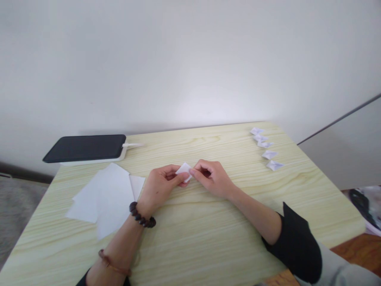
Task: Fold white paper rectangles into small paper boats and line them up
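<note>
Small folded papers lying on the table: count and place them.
5, in one line at right: farthest piece, second piece, third piece, fourth piece, nearest piece. Others may be hidden.

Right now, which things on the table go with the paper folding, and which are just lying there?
Seem part of it:
- small folded white paper, between left hand and right hand
- flat white paper sheets
- five small folded white paper shapes

Probably just lying there:
- black rectangular phone
- thin white cable

Dark beaded bracelet, black cuff
</note>
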`<state>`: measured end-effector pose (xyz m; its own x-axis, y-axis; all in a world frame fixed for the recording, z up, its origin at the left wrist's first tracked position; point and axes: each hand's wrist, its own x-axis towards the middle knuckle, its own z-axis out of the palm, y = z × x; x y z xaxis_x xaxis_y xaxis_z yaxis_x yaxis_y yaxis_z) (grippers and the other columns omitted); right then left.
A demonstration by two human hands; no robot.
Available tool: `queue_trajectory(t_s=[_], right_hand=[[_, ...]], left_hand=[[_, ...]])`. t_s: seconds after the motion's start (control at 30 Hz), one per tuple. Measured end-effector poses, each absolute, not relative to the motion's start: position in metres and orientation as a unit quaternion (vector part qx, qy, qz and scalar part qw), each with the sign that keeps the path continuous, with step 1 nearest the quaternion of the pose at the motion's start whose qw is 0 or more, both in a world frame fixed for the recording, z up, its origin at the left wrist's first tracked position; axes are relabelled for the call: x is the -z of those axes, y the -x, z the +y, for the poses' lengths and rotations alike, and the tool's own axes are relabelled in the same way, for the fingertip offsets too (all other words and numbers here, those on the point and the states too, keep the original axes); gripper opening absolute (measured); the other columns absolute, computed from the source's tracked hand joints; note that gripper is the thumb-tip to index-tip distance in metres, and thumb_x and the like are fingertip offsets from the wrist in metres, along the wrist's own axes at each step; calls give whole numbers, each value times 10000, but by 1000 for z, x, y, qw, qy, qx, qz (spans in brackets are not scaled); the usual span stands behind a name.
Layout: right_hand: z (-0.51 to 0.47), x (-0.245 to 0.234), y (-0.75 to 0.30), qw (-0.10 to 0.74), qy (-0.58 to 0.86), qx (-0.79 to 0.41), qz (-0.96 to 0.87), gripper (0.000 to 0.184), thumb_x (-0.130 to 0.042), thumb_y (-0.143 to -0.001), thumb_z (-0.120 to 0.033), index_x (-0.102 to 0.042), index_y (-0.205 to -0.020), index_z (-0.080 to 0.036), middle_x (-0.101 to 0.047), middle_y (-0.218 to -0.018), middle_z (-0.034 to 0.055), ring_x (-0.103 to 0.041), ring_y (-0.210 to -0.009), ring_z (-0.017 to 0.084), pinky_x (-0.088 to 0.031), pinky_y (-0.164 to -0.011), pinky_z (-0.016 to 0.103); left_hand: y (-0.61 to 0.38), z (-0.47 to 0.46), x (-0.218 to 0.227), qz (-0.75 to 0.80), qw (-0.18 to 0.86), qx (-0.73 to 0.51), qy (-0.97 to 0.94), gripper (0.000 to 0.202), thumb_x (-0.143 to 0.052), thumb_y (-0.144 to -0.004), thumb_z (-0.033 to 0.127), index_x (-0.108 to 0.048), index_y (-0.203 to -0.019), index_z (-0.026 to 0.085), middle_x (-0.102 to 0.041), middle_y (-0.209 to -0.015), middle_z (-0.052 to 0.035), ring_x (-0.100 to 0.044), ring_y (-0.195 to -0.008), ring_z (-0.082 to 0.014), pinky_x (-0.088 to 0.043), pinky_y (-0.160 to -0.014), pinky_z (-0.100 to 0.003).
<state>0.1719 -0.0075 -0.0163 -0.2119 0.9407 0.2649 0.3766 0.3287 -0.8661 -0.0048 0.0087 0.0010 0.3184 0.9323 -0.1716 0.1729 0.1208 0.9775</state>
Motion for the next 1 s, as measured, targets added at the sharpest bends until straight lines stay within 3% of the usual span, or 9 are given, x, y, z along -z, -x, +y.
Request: queue_trajectory(t_s=[0.17,0.43,0.83,0.9,1.0], right_hand=[[-8,16,-173,413,474,-339,-700,251,-544,-870,-308,-564,-669,-159,-500,-552,-39,-393,-477,62,-303,-462,195],[-6,14,-174,397,469,-349,-708,255,-535,-877,-314,-560,-676,-159,-486,-557,-40,-385,-485,62,-289,-462,194],[-8,16,-173,350,446,-329,-756,263,-528,-887,-315,-540,-669,-167,-475,-549,-53,-404,-495,62,-309,-516,206],[-7,17,-173,358,471,-281,-756,266,-531,-888,-307,-543,-662,-168,-503,-558,-43,-432,-524,75,-323,-551,220],[-3,20,-175,352,520,-190,-755,271,-542,-884,-294,-542,-644,-169,-529,-583,-22,-458,-577,103,-339,-617,253]], left_hand=[[7,10,3,478,583,-349,-557,301,-688,-727,456,-743,-860,191,-743,-825,-33,-688,-745,-196,-572,-709,-287],[6,9,3,487,553,-341,-583,311,-647,-760,456,-720,-822,161,-731,-759,-22,-677,-696,-170,-574,-677,-269],[7,10,11,496,424,-346,-674,270,-595,-815,411,-691,-753,166,-702,-709,-5,-637,-666,-148,-504,-607,-229],[7,10,13,493,406,-359,-681,269,-588,-825,418,-689,-837,170,-722,-796,-20,-663,-728,-163,-531,-665,-253],[8,11,17,467,306,-364,-746,345,-612,-821,401,-626,-1102,200,-704,-1022,-39,-661,-901,-186,-530,-839,-330]])
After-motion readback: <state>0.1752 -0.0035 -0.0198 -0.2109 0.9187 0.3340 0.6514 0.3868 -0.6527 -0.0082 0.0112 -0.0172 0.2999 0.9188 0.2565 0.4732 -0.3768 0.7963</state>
